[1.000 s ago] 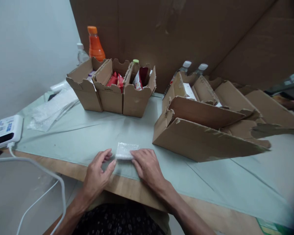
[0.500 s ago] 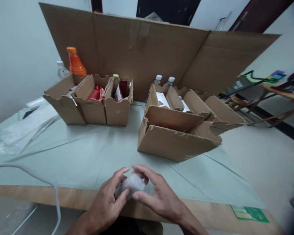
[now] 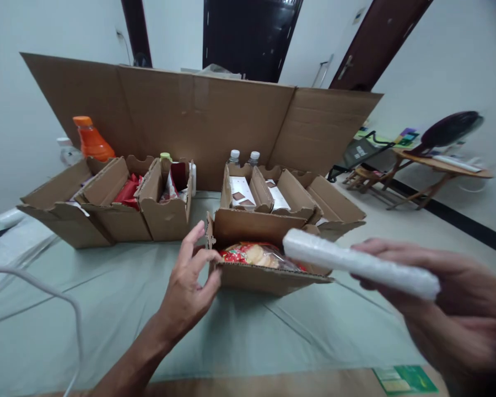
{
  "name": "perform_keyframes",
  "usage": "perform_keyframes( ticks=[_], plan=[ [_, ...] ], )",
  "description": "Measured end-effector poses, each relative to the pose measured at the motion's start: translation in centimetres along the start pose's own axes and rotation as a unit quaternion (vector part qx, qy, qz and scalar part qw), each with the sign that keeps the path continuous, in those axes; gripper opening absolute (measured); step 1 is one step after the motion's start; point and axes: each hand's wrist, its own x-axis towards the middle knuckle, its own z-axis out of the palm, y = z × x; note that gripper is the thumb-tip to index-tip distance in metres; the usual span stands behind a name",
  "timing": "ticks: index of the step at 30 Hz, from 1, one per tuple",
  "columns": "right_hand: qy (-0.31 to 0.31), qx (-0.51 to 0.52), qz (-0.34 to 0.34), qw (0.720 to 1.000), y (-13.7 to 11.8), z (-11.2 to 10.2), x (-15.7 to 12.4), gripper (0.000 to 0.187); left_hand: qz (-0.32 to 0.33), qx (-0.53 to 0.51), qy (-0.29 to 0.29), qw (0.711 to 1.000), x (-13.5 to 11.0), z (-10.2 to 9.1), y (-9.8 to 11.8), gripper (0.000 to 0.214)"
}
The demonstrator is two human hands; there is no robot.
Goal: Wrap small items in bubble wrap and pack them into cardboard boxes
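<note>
My right hand (image 3: 446,309) is raised close to the camera at the right and grips a flat white bubble-wrap packet (image 3: 359,263), seen edge-on. My left hand (image 3: 188,286) hovers over the green tablecloth with its fingers spread and loosely curled, holding nothing, beside the front wall of a low cardboard box (image 3: 264,275). That box holds a clear bag of biscuits with red print (image 3: 252,255).
A row of small cardboard boxes (image 3: 107,220) with red packets stands at the left, more boxes (image 3: 289,193) behind the front one. An orange bottle (image 3: 90,140), two water bottles (image 3: 243,157), a tall cardboard screen (image 3: 190,116) and a white cable (image 3: 45,292) are around.
The packet left the table's front edge, first in both hands, now in the right hand alone, lifted to the right. The left hand let go and opened. The camera tilted up.
</note>
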Motion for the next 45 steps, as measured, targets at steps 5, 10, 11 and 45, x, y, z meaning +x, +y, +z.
perform_keyframes(
  ticks=[5, 10, 11, 45],
  plan=[
    [-0.123, -0.053, -0.034, 0.990, 0.9, 2.2, 5.4, 0.019, -0.026, -0.049, 0.001, 0.998, -1.5, 0.6, -0.3, 0.017],
    [-0.291, -0.098, -0.031, 0.951, 1.9, 7.8, 9.1, 0.025, -0.040, -0.088, -0.002, 0.995, -2.1, 1.2, -0.8, 0.025],
    [-0.321, -0.106, -0.038, 0.940, 2.2, 9.0, 9.5, 0.026, -0.041, -0.094, -0.005, 0.995, -2.1, 1.3, -1.0, 0.026],
    [-0.070, 0.009, 0.205, 0.976, 3.1, 8.4, -10.9, 0.042, -0.247, -0.104, 0.032, 0.963, -12.1, -1.2, -2.6, 0.077]
  ],
)
